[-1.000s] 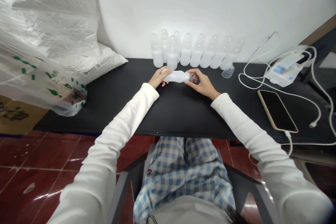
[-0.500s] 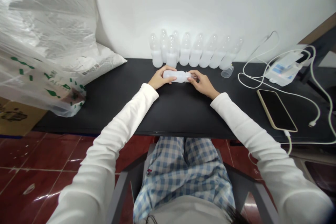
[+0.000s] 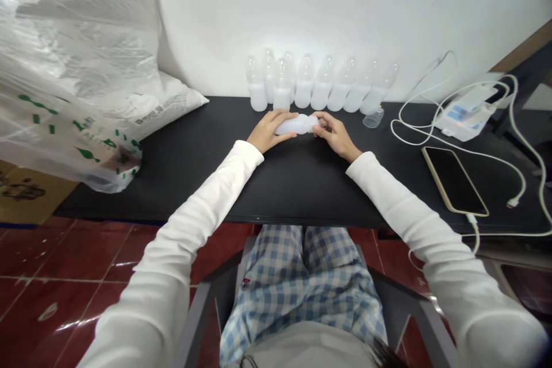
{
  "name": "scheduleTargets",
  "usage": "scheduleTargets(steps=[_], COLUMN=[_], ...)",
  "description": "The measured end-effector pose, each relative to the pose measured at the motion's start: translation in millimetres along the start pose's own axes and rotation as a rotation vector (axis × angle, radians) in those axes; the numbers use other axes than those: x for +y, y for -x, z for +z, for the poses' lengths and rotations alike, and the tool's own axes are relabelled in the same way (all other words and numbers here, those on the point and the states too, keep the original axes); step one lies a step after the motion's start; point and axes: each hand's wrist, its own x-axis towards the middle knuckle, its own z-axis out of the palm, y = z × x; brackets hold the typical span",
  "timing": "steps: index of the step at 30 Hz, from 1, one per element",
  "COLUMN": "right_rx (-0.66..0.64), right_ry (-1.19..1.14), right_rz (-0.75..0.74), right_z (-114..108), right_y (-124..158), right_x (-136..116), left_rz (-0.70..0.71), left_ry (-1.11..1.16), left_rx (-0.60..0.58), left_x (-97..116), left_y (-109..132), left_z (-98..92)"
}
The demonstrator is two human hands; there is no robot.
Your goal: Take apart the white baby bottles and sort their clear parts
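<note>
A frosted white plastic bottle (image 3: 297, 123) lies on its side in front of me, held just over or on the black table. My left hand (image 3: 269, 131) wraps round its base end, with the thumb in front and the fingers behind. At the neck end, on the right, my right hand (image 3: 334, 135) pinches the bottle's tip with thumb and fingers. What exactly sits between these fingertips is partly hidden. Behind the hands stands a row of similar bottles (image 3: 320, 95) with clear domed caps. One loose clear cap (image 3: 373, 117) rests at the row's right end.
On the left, a large white plastic sack (image 3: 86, 23) and a printed clear bag (image 3: 99, 155) crowd the table (image 3: 194, 172). To the right are a phone (image 3: 455, 181), a white power strip (image 3: 466, 112) and looping white cables. A white wall rises behind the bottles.
My left hand has shifted slightly right and covers more of the bottle's base. The bottle has moved a little right and turned slightly; my right hand stays at its neck end.
</note>
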Motion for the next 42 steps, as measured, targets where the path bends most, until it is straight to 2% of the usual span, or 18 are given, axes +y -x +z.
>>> scheduleTargets(steps=[4,9,14,17,19,21,23,26,29,31,33,36,38,40,42], right_rx=[0.003,-0.022,-0.075,0.07,0.253,0.419,0.524,0.561,0.508,0.498,0.507,0.498,0.469,0.41,0.338], right_ry=[0.033,0.141,0.526,0.735,0.827,0.903,0.966,1.024,1.042,1.012,0.884,0.474,0.187,0.015,-0.048], right_rz=[-0.039,-0.071,-0.186,-0.201,-0.117,0.032,0.21,0.439,0.539,0.51,0.387,0.164,0.098,0.06,0.031], right_z=[-1,1,-6,-19,-31,-42,-51,-58,-60,-59,-57,-46,-36,-25,-16], right_y=[-1,1,1,-2,-4,-5,-4,0,1,-1,-5,-13,-17,-17,-14], right_x=[1,2,-5,-8,-9,-8,-5,2,13,22,31,41,42,38,30], left_rz=[0.041,0.028,0.034,0.018,0.001,-0.009,-0.015,-0.023,-0.033,-0.047,-0.062,-0.084,-0.097,-0.107,-0.114], left_ry=[-0.079,-0.119,-0.129,-0.142,-0.153,-0.158,-0.153,-0.146,-0.153,-0.154,-0.149,-0.131,-0.114,-0.096,-0.08], left_rx=[0.017,0.023,-0.001,-0.003,0.001,-0.005,-0.017,-0.029,-0.031,-0.029,-0.016,0.023,0.047,0.064,0.072], left_x=[-3,-2,-5,-8,-8,-7,-6,-6,-6,-8,-9,-12,-13,-14,-14], left_y=[1,1,0,1,1,2,2,2,2,2,3,3,3,3,3], left_z=[1.1,0.8,0.0,-1.2,-2.1,-2.6,-2.7,-2.5,-2.3,-2.1,-1.4,-0.1,0.5,0.3,-0.5])
